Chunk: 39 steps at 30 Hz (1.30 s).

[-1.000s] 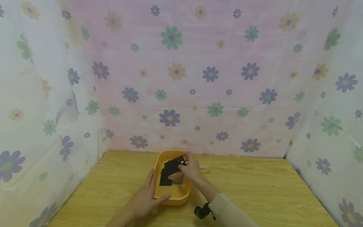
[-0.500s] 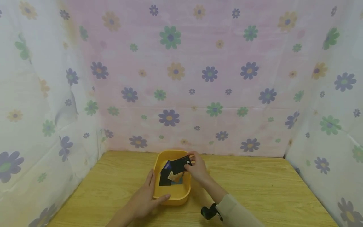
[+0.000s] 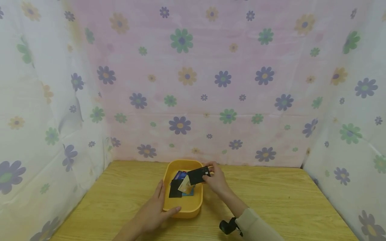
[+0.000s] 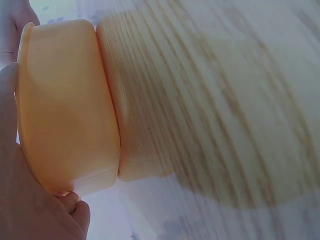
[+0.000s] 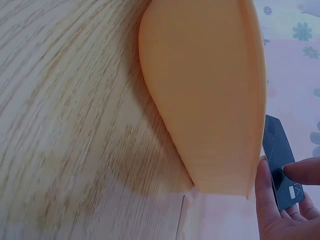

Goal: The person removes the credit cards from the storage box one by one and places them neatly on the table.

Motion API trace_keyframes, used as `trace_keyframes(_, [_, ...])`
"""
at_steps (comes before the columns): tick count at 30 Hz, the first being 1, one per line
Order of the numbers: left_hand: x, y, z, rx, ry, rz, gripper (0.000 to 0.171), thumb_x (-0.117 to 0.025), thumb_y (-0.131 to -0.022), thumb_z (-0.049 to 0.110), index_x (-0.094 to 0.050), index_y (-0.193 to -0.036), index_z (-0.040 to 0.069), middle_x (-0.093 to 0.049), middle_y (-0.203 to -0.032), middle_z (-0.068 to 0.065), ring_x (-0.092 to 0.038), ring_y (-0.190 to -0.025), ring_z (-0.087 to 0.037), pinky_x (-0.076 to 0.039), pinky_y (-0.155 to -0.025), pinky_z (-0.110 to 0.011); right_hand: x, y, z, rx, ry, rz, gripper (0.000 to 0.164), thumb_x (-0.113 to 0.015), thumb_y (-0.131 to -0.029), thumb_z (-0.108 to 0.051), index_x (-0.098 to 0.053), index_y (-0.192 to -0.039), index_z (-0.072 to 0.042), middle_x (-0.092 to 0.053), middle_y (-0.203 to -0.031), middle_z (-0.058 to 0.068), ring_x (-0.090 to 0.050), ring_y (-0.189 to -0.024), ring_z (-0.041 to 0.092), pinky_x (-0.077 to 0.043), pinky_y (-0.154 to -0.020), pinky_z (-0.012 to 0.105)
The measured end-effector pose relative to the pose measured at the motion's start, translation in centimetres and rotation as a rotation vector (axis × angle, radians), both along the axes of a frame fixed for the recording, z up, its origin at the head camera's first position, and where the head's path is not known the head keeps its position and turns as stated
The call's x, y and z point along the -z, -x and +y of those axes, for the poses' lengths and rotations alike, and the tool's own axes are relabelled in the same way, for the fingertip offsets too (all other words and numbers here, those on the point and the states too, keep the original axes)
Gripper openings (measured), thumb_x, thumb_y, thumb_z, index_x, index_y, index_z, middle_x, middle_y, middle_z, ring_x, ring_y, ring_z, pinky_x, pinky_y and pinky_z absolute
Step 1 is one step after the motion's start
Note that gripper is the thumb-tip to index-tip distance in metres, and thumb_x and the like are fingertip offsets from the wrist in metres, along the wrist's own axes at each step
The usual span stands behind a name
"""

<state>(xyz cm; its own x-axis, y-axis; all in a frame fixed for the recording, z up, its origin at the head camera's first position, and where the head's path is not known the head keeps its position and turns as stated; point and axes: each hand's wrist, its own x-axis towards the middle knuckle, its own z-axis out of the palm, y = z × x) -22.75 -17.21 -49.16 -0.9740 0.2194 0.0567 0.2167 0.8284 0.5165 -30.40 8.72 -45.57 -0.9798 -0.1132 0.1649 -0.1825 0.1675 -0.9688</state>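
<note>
A yellow plastic tub (image 3: 182, 215) stands on the wooden table with several cards inside. My left hand (image 3: 150, 212) holds its near left corner, thumb along the near rim and fingers against the left wall; the left wrist view shows the tub's outer wall (image 4: 65, 105) beside that hand. Between right thumb and fingers (image 3: 217, 179) I pinch a black card (image 3: 197, 175), tilted over the tub's right side; the right wrist view shows this card (image 5: 277, 150) just past the rim. Lying in the tub are another black card (image 3: 175, 189), a beige-gold card (image 3: 186, 185) and blue cards (image 3: 181, 174).
A small black device (image 3: 227, 226) hangs by the right sleeve (image 3: 256, 222). The wooden table (image 3: 280, 197) extends to both sides of the tub. Flowered cloth (image 3: 196, 83) rises behind the table and along its left and right sides.
My right hand has moved right, drawing the black card off the pile and uncovering the blue and beige-gold cards. My left hand and the tub have stayed in place.
</note>
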Motion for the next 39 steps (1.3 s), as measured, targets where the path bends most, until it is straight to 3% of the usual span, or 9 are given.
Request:
trace_keyframes(15, [-0.2, -0.2, 0.3, -0.013, -0.005, -0.013, 0.122, -0.055, -0.087, 0.080, -0.004, -0.163, -0.001, 0.000, -0.171, -0.020, -0.038, -0.144, -0.045, -0.042, -0.110, -0.058, 0.3, 0.0, 1.8, 0.026, -0.008, -0.007, 0.046, -0.061, -0.090, 0.014, -0.048, -0.134, 0.008, -0.057, -0.116, 0.030, -0.070, -0.098, 0.040, -0.062, -0.079, 0.050])
trace_keyframes(26, [-0.3, -0.1, 0.4, -0.034, -0.011, -0.050, 0.124, -0.056, -0.086, 0.081, -0.002, -0.164, 0.001, 0.001, -0.171, -0.020, -0.038, -0.143, -0.047, -0.040, -0.111, -0.060, 0.7, 0.0, 3.6, 0.023, -0.045, -0.012, 0.040, -0.066, -0.089, 0.012, -0.062, -0.128, 0.004, -0.059, -0.114, 0.027, -0.071, -0.089, 0.030, -0.062, -0.077, 0.050])
trace_keyframes(39, [-0.4, -0.1, 0.4, -0.038, -0.014, -0.064, 0.124, -0.055, -0.086, 0.081, -0.001, -0.164, 0.003, 0.002, -0.171, -0.019, -0.036, -0.145, -0.047, -0.039, -0.111, -0.061, 0.6, 0.1, 4.7, 0.046, -0.045, -0.022, 0.039, -0.064, -0.089, 0.013, -0.059, -0.127, 0.007, -0.061, -0.114, 0.028, -0.070, -0.097, 0.038, -0.062, -0.075, 0.049])
